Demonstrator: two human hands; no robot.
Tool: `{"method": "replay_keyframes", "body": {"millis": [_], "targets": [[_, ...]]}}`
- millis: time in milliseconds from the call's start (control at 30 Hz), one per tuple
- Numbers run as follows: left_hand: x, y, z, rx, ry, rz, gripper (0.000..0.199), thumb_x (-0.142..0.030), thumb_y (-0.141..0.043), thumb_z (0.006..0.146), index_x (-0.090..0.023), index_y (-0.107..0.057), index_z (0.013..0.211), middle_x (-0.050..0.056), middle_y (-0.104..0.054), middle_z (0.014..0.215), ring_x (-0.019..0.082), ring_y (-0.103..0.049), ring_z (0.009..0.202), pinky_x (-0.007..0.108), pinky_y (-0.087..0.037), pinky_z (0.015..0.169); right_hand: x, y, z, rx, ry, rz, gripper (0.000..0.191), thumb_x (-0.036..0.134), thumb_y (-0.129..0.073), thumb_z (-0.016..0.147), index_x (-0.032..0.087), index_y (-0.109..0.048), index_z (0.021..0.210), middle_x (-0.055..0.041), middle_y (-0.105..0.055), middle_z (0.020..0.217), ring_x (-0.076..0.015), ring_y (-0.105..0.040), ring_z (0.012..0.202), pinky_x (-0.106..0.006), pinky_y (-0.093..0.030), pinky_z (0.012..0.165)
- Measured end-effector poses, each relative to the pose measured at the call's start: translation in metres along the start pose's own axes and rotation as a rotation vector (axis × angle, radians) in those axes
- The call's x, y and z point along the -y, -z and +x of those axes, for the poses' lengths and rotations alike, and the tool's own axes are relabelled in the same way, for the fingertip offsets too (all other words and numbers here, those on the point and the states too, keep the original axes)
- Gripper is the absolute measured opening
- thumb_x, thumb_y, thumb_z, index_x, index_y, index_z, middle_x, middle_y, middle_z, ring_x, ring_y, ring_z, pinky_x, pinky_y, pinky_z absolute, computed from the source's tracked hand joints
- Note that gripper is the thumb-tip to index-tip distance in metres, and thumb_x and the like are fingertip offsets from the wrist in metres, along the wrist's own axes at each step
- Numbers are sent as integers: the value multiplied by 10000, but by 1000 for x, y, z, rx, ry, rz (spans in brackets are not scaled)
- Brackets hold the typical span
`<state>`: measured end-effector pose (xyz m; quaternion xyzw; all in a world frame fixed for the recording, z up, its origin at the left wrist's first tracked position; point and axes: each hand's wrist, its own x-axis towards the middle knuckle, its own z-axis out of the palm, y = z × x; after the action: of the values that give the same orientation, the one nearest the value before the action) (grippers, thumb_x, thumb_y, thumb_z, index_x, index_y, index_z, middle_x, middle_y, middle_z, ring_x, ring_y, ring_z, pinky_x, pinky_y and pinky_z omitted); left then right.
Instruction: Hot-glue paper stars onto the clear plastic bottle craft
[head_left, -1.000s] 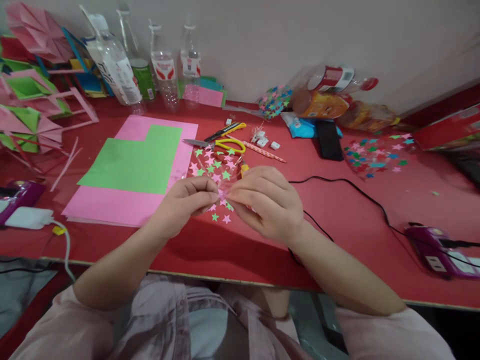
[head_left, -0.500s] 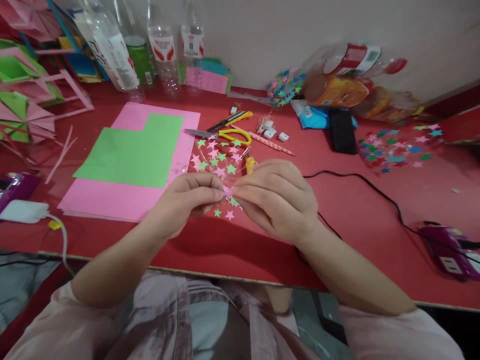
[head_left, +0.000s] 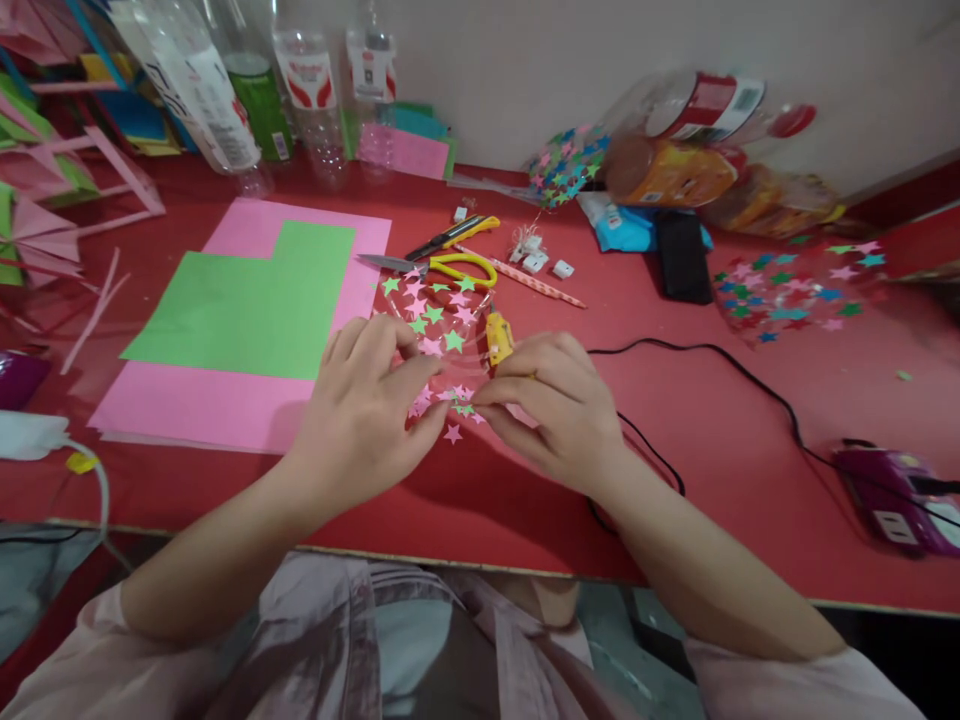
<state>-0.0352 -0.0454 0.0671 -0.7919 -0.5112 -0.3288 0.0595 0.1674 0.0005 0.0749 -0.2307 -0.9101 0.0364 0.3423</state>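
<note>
Pink and green paper stars [head_left: 454, 342] lie on and around a glossy clear plastic piece, whose exact shape I cannot make out, in front of me. My left hand [head_left: 367, 400] hovers at its left side, thumb and forefinger parted around the nearer stars. From the right, my right hand [head_left: 559, 405] pinches at the edge of the small star cluster [head_left: 461, 405] between both hands; what its fingertips hold is too small to tell. One pink star [head_left: 452, 434] lies just below. A yellow object [head_left: 499, 338] sits beyond my right fingers.
Green paper [head_left: 240, 310] lies over pink sheets [head_left: 187, 410] at left. Yellow-handled scissors [head_left: 461, 268], a cutter [head_left: 454, 237] and a pencil [head_left: 525, 277] lie behind. Bottles [head_left: 307, 90] line the wall. A phone [head_left: 682, 258], black cable [head_left: 720, 355] and more stars [head_left: 787, 290] are at right.
My left hand has loosened from its pinch, with thumb and forefinger now apart, and has turned its back upward. My right hand stays pinched in nearly the same place. The view has shifted slightly.
</note>
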Motion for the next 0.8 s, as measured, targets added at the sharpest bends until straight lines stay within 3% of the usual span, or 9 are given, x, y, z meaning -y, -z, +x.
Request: {"method": "replay_keyframes", "body": {"millis": [433,800], "targets": [[-4,-6,0,61,12,-8,112,-184,-611,774,-201,-669,868,73,-568,874,210,-491,777,378,-415,689,-1,-7,-1,0,36,-91,89,259,-603,883,295,-630,806,33,-669,730,-141,-604,741,-339,-496,837],[-6,-6,0,48,-19,-47,90,-112,-598,759,-173,-647,803,66,-580,848,195,-497,770,347,-415,663,-2,-14,-5,-78,53,-75,67,198,-620,869,251,-614,829,34,-629,756,-118,-563,769,-308,-501,869]]}}
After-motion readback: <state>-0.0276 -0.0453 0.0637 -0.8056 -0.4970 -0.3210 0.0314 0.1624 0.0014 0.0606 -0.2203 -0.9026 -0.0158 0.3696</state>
